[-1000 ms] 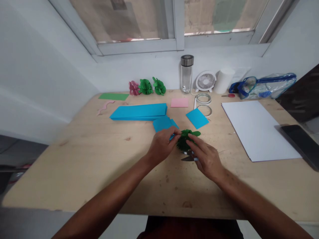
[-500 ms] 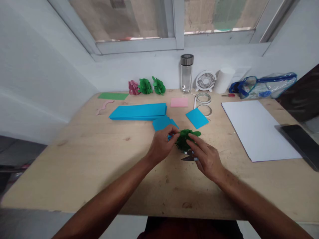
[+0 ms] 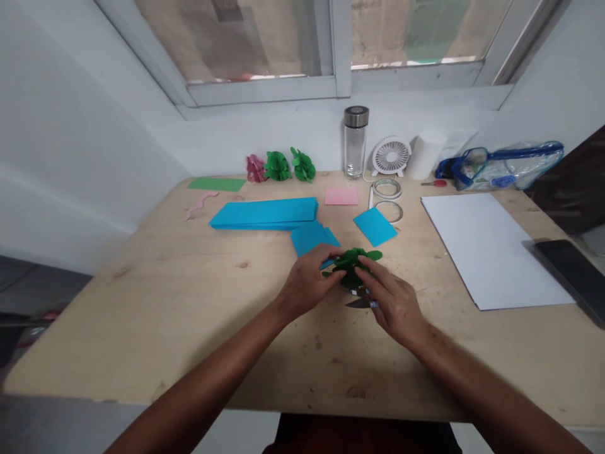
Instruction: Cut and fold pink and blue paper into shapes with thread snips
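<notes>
A dark green paper flower with ruffled petals is between my two hands above the table. My left hand grips its left side, thumb on the near petals and index finger on the far edge. My right hand holds the flower's right side with its fingertips. Below the flower, a pair of scissors pokes its dark blades leftward from under my right fingers; whether that hand grips them I cannot tell. Small blue paper squares lie just beyond my left hand, and another blue square lies farther right.
Long blue paper strips lie at left centre. Finished paper flowers, a glass bottle and a small fan line the wall. Tape rolls and a pink sheet lie nearer. White paper and a phone are right.
My left thumb and index finger have moved from a pinch at the flower's left edge to a wider hold around its petals. My right hand keeps almost the same place.
</notes>
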Available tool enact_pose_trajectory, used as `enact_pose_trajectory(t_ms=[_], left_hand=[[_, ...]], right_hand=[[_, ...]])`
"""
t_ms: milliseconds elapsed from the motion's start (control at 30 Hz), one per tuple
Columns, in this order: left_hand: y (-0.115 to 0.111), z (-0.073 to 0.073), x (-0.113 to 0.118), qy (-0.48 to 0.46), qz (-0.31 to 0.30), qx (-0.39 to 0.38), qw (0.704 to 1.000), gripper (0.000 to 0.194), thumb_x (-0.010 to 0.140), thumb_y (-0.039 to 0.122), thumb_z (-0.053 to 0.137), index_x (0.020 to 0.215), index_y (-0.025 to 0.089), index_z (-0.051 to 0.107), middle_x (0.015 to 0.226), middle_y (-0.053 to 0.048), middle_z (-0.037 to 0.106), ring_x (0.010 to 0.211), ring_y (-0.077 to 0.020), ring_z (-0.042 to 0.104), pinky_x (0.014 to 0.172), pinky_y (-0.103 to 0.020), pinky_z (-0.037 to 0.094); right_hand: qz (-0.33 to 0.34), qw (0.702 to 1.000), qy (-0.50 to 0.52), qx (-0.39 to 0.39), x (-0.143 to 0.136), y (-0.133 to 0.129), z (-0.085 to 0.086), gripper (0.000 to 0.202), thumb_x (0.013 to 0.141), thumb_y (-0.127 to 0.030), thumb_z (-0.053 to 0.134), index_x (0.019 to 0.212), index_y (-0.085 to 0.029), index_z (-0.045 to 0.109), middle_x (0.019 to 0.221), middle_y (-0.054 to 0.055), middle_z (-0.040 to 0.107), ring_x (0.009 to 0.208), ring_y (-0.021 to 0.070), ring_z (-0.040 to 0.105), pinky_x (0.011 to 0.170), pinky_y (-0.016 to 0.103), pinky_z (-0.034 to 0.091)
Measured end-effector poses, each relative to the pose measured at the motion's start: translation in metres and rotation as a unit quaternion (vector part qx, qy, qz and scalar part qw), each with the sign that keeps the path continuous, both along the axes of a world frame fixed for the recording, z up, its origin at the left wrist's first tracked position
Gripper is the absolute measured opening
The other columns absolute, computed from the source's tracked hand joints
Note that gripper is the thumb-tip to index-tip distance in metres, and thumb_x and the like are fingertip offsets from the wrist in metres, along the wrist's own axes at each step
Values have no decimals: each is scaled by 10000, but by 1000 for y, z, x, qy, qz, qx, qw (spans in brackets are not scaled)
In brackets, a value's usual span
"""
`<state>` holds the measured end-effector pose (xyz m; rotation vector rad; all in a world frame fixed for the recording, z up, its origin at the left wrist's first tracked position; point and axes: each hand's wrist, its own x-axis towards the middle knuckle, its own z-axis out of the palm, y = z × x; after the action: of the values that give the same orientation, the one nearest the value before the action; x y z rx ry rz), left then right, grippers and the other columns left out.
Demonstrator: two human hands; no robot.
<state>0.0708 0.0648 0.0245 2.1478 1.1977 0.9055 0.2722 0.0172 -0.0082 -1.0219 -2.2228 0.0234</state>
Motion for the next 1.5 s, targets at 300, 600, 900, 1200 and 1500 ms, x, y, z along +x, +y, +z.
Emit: enact_pose_trajectory(t_ms=[300, 600, 900, 1200, 1500], left_hand=[[-1, -5, 2, 41, 32, 6, 999, 182, 776, 158, 607, 949, 214, 606, 921, -14, 691, 874, -182, 645, 806, -331, 503], [-1, -3, 5, 62, 46, 10, 997, 132, 791, 156, 579, 903, 210, 624, 905, -16, 700, 861, -182, 646, 768, -311, 497], [1, -5, 6, 101, 61, 27, 993, 93, 804, 173, 576, 850, 206, 650, 847, -22, 703, 811, -186, 642, 742, -315, 491], [10, 2, -3, 21, 97, 30, 995, 126, 828, 240, 533, 835, 199, 652, 832, -18, 710, 776, -173, 646, 741, -297, 500], [109, 5, -16, 51, 230, 23, 972, 153, 785, 236, 542, 800, 172, 681, 736, -8, 695, 694, -157, 616, 667, -252, 477]], right_hand=[[15, 1000, 14, -14, 1, 0, -2, 568, 776, -28, 427, 1338, -112, 440, 1401, 191, 458, 1200, 267, 534, 850, 403, 546], [10, 1000, 23, -16, -1, -1, 3, 510, 817, -47, 412, 1318, -121, 477, 1382, 175, 491, 1177, 247, 559, 856, 383, 551], [10, 999, 29, -25, 0, -1, 2, 505, 843, -82, 396, 1341, -144, 455, 1386, 169, 488, 1156, 247, 574, 862, 397, 549], [16, 995, 95, -19, 11, -7, 4, 588, 798, -67, 382, 1379, -160, 401, 1359, 151, 507, 1227, 240, 516, 876, 379, 537], [6, 996, 82, -17, 12, -10, -2, 593, 812, -84, 371, 1398, -175, 369, 1358, 135, 508, 1226, 231, 513, 892, 356, 514]])
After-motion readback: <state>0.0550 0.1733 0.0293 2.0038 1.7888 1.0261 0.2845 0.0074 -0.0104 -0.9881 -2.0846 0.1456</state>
